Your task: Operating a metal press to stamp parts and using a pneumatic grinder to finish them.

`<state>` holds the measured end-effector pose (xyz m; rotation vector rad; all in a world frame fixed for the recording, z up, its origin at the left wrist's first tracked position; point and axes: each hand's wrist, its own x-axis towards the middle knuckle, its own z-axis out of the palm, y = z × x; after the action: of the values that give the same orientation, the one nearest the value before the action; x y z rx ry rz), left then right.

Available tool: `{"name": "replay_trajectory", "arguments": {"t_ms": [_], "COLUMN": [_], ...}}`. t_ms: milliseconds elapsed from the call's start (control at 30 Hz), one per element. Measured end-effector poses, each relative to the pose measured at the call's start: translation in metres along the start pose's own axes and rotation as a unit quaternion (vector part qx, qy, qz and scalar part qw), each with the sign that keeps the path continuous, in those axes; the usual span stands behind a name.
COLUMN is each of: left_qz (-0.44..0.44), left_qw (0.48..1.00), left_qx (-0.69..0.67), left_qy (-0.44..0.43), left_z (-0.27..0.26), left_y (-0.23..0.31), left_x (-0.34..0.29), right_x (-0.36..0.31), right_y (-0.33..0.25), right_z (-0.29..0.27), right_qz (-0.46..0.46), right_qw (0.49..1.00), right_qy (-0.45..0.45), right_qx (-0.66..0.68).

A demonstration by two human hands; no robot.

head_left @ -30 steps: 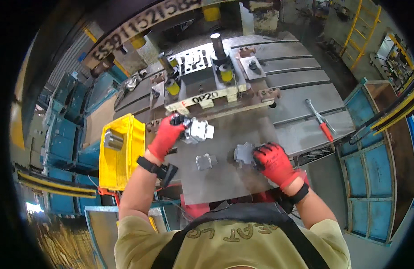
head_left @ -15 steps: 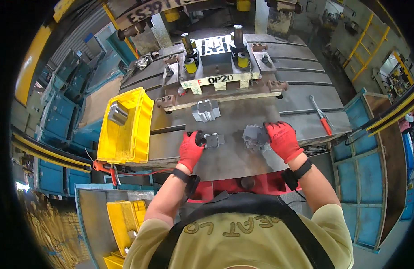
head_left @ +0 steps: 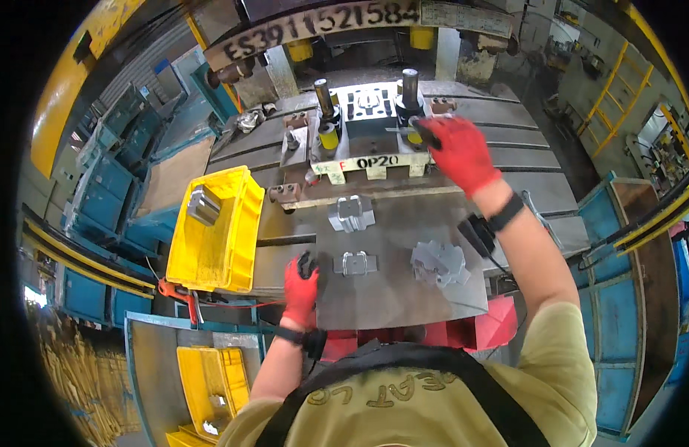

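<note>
My right hand [head_left: 463, 153], in a red glove with black fingertips, reaches over the right side of the die [head_left: 370, 127]. It is closed on a thin flat metal sheet [head_left: 393, 130], seen nearly edge-on left of the fingertips. My left hand [head_left: 300, 289], gloved alike, hovers near the table's front edge with fingers loosely apart and nothing visible in them. Right of it lies one bent metal part [head_left: 355, 263]. Behind that stands a stack of similar bent parts [head_left: 351, 214]. A loose pile of flat metal sheets [head_left: 438, 263] lies at the right front.
A yellow bin [head_left: 214, 261] with several bent parts inside stands at left. Two upright guide posts [head_left: 410, 89] rise from the die, beneath the press's upper beam [head_left: 322, 26]. Pliers [head_left: 542, 216] lie partly behind my right forearm. Another yellow bin [head_left: 203, 372] sits lower left.
My right hand has moved from the sheet pile forward to the die, carrying one sheet. My left hand has drawn back from the single bent part. The view has tilted up slightly.
</note>
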<state>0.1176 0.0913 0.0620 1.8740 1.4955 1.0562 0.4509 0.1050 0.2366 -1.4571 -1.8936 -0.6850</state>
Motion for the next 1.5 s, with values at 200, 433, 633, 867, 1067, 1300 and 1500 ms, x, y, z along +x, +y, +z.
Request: {"name": "replay_trajectory", "arguments": {"t_ms": [200,433,633,867,1067,1300,1500], "left_qz": [-0.159,-0.265,-0.394,-0.404,-0.143,-0.1,-0.096], "left_qw": [0.968,0.957,0.907,0.878,0.933,0.919,0.911], "left_qx": [-0.19,-0.074,-0.118,0.008,-0.036,-0.129,-0.149], "left_qy": [0.03,0.089,-0.091,-0.257,-0.329,-0.358,-0.373], "left_z": [-0.058,-0.095,-0.082,-0.066,-0.046,-0.019,-0.013], "left_y": [-0.037,-0.116,-0.105,-0.096,-0.122,-0.11,-0.105], "left_x": [-0.037,-0.137,-0.167,-0.14,-0.162,-0.149,-0.137], "right_x": [0.07,0.082,0.085,0.075,-0.035,-0.251,-0.402], "right_y": [0.018,0.019,0.008,0.022,0.023,0.017,-0.039], "right_z": [0.09,0.152,0.14,0.104,-0.027,-0.112,-0.084], "right_qz": [0.007,0.025,0.026,0.031,0.176,0.639,0.793], "right_qw": [0.999,0.99,0.962,0.958,0.932,0.742,0.431], "right_qy": [0.033,-0.101,-0.257,-0.284,-0.259,-0.134,-0.22], "right_qx": [-0.02,-0.096,-0.086,0.018,0.182,0.15,0.37]}}
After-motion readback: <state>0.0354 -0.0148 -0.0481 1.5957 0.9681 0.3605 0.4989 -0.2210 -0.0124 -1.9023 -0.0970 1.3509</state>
